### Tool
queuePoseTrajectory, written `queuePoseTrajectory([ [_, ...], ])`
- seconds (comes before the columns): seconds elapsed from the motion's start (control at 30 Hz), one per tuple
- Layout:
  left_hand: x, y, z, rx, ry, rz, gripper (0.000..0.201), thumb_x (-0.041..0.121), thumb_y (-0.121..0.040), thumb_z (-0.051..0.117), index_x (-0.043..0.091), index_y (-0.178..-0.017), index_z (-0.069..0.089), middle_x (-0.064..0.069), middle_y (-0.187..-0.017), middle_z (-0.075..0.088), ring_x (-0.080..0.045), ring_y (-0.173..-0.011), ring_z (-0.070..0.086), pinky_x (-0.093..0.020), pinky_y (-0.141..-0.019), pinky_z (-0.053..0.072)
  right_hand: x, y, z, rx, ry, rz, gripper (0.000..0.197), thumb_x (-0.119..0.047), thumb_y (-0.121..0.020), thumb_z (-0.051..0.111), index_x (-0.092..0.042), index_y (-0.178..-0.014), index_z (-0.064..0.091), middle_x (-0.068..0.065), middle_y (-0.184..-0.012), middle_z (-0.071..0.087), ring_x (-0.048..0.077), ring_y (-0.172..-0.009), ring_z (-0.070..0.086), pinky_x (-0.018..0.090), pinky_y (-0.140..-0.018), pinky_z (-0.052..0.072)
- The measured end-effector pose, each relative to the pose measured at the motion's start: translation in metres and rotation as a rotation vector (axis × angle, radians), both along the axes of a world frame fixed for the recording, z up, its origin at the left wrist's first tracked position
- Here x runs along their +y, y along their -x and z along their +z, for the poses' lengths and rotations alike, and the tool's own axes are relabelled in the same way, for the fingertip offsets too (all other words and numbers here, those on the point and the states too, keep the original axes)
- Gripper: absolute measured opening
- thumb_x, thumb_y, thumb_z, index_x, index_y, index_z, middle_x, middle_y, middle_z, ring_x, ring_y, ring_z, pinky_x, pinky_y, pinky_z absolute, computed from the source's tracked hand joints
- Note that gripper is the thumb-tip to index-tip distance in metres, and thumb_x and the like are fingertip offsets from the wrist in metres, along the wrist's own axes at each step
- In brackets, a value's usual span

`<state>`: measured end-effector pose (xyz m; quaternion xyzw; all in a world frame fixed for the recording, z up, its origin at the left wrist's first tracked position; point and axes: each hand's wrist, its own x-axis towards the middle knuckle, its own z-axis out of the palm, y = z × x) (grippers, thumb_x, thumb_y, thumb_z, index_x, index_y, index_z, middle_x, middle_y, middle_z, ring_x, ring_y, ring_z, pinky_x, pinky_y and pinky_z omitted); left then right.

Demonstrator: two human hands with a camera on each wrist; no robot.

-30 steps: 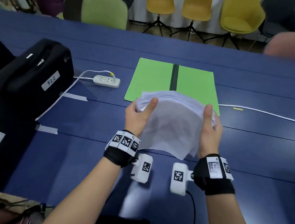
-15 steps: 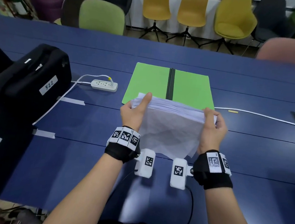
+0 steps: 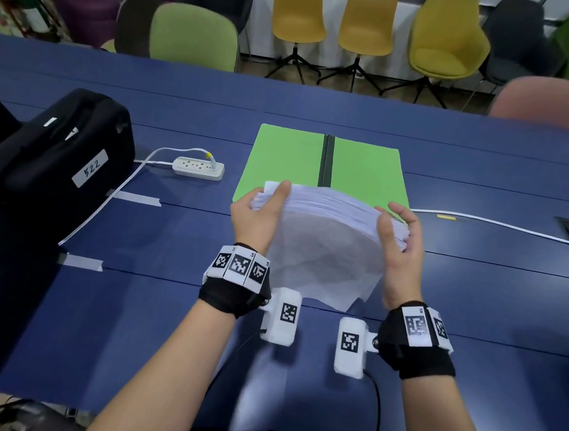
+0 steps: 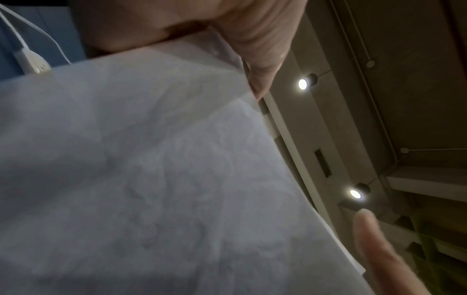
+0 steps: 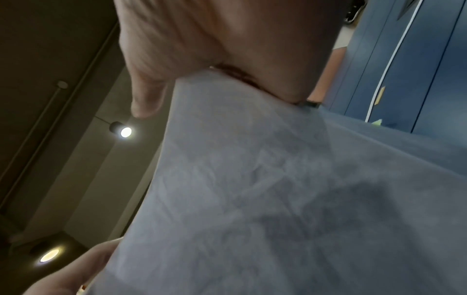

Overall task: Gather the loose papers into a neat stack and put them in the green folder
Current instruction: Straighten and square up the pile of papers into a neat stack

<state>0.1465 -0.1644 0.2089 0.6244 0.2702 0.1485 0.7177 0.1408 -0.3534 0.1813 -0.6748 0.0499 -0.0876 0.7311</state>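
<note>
A stack of white papers [image 3: 322,239] stands tilted on its lower edge on the blue table [image 3: 163,325], held between both hands. My left hand [image 3: 259,213] grips its left side, thumb on the near face. My right hand [image 3: 398,239] grips its right side, fingers curled over the top edge. The green folder [image 3: 292,154] lies open and flat just beyond the stack, its dark spine in the middle. In the left wrist view the paper [image 4: 151,179] fills most of the frame, as does the paper [image 5: 278,199] in the right wrist view.
A white power strip [image 3: 197,168] and its cable lie left of the folder. Black cases [image 3: 54,160] with number labels stand at the left. A white cable [image 3: 499,225] runs along the table to the right. Chairs [image 3: 446,40] line the far side.
Both hands stay on the stack. My right hand's fingers have come further over the top edge, and the upper edge looks more even than a second ago.
</note>
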Motion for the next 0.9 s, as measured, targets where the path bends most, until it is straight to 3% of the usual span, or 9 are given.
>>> queuePoseTrajectory([
  [0.07,0.000,-0.002,0.000,-0.042,-0.021,0.023,0.032,0.031,-0.078,0.070,0.010,-0.061,0.051,-0.005,-0.062,0.042,-0.019,-0.057,0.042,-0.026,-0.066,0.039,-0.004,0.004,-0.007,0.039,0.039,0.057,0.040,-0.032,-0.075,0.076,-0.036,-0.110,0.059,-0.007,-0.118,0.064,0.007,-0.107,0.059,0.021,-0.092,0.048],
  [0.13,0.000,-0.003,-0.001,-0.081,-0.055,0.040,0.031,0.021,-0.081,0.062,0.008,-0.063,0.041,-0.004,-0.064,0.022,-0.012,-0.055,0.021,-0.024,-0.057,0.023,-0.004,0.007,-0.014,0.092,0.038,0.082,0.028,-0.012,-0.078,0.075,-0.027,-0.099,0.066,-0.013,-0.093,0.074,0.001,-0.085,0.067,0.028,-0.080,0.051],
  [0.23,0.000,-0.002,0.004,-0.153,-0.157,-0.016,0.023,0.010,-0.086,0.055,0.008,-0.064,0.048,0.004,-0.057,0.029,-0.005,-0.048,0.027,-0.018,-0.051,0.025,-0.001,0.005,-0.012,0.104,0.043,0.005,0.017,-0.004,-0.081,0.070,-0.021,-0.081,0.068,-0.019,-0.069,0.073,-0.003,-0.065,0.065,0.028,-0.073,0.050],
  [0.33,-0.002,0.004,0.018,-0.281,-0.286,-0.066,0.018,0.012,-0.090,0.052,0.015,-0.077,0.064,0.013,-0.068,0.059,0.009,-0.062,0.051,-0.011,-0.067,0.042,-0.002,0.001,0.004,0.017,-0.054,-0.025,0.016,-0.003,-0.083,0.067,-0.019,-0.082,0.068,-0.017,-0.069,0.073,-0.001,-0.065,0.065,0.022,-0.066,0.053],
  [0.43,0.003,0.010,0.029,-0.376,-0.258,0.039,0.016,0.014,-0.089,0.053,0.018,-0.080,0.066,0.010,-0.078,0.065,0.000,-0.075,0.058,-0.018,-0.077,0.045,-0.008,0.003,0.017,-0.064,-0.069,0.027,0.016,-0.002,-0.083,0.067,-0.018,-0.086,0.068,-0.015,-0.072,0.073,0.000,-0.067,0.066,0.017,-0.064,0.053],
  [0.53,0.002,0.015,0.016,-0.320,-0.214,-0.001,0.013,0.018,-0.086,0.056,0.021,-0.097,0.064,0.005,-0.092,0.067,-0.007,-0.090,0.058,-0.027,-0.092,0.043,-0.013,0.013,0.008,-0.005,-0.090,0.079,0.018,-0.020,-0.070,0.074,-0.018,-0.087,0.069,-0.015,-0.075,0.074,-0.001,-0.070,0.066,0.016,-0.065,0.053],
  [0.6,-0.004,0.023,-0.002,-0.204,-0.237,-0.102,0.020,0.023,-0.089,0.057,0.020,-0.108,0.062,0.005,-0.098,0.066,-0.008,-0.090,0.056,-0.026,-0.090,0.042,-0.013,0.022,-0.005,0.058,-0.075,0.114,0.027,-0.027,-0.065,0.073,-0.021,-0.091,0.068,-0.017,-0.078,0.074,-0.003,-0.073,0.067,0.014,-0.066,0.053],
  [0.77,-0.007,0.031,-0.013,-0.207,-0.237,-0.111,0.020,0.028,-0.092,0.053,0.018,-0.102,0.068,0.018,-0.093,0.065,0.006,-0.080,0.055,-0.014,-0.080,0.042,-0.011,0.026,-0.011,0.045,-0.036,0.155,0.024,-0.005,-0.084,0.062,-0.024,-0.100,0.064,-0.024,-0.083,0.073,-0.009,-0.079,0.066,0.009,-0.069,0.050],
  [0.9,0.001,0.025,-0.012,-0.224,-0.222,-0.065,0.030,0.010,-0.094,0.047,0.013,-0.116,0.066,0.002,-0.102,0.070,-0.001,-0.086,0.060,-0.010,-0.077,0.042,-0.014,0.023,-0.012,0.066,-0.013,0.163,0.026,-0.004,-0.081,0.067,-0.025,-0.096,0.067,-0.020,-0.084,0.075,-0.005,-0.080,0.068,0.013,-0.070,0.052],
])
